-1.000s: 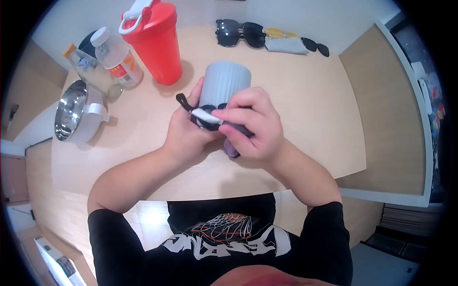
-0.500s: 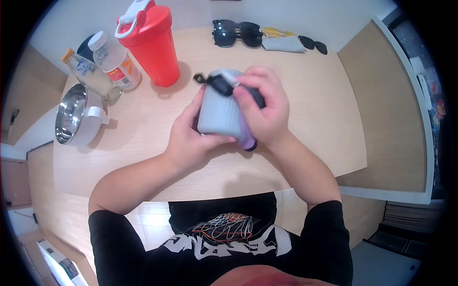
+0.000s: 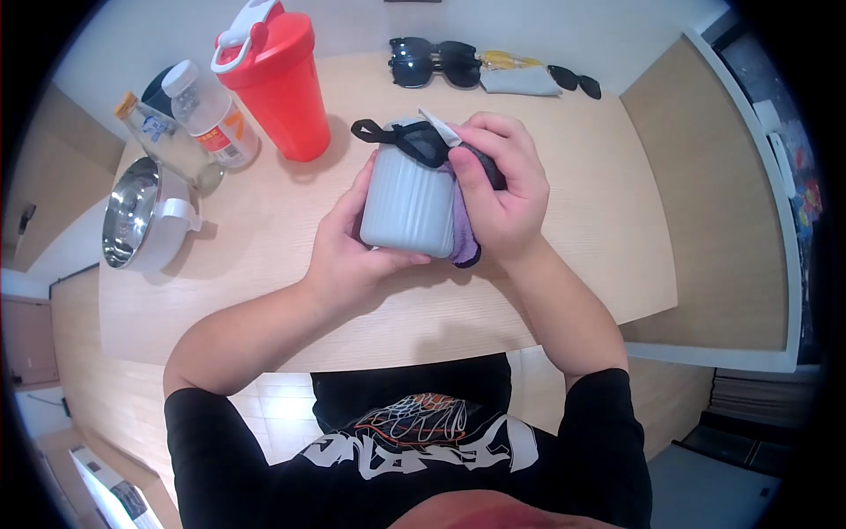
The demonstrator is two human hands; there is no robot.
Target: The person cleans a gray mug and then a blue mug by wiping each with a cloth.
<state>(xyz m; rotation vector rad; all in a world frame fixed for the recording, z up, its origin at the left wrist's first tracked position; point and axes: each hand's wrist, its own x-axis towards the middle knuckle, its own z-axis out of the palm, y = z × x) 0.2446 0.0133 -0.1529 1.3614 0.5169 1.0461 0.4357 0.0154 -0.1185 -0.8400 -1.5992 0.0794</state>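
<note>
Wood-grained table, pale wall, left grip clasping grey cup, right grip pinching cloth

Bright, even light is filling the scene. Soft shadows are falling on the table, one beside the shaker. Glare is whitening the floor; the bowl is glinting. The cup is showing crisply, while edges are bowing into black corners.

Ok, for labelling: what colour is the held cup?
The cup is bluish grey, clearest in the head view.
</note>
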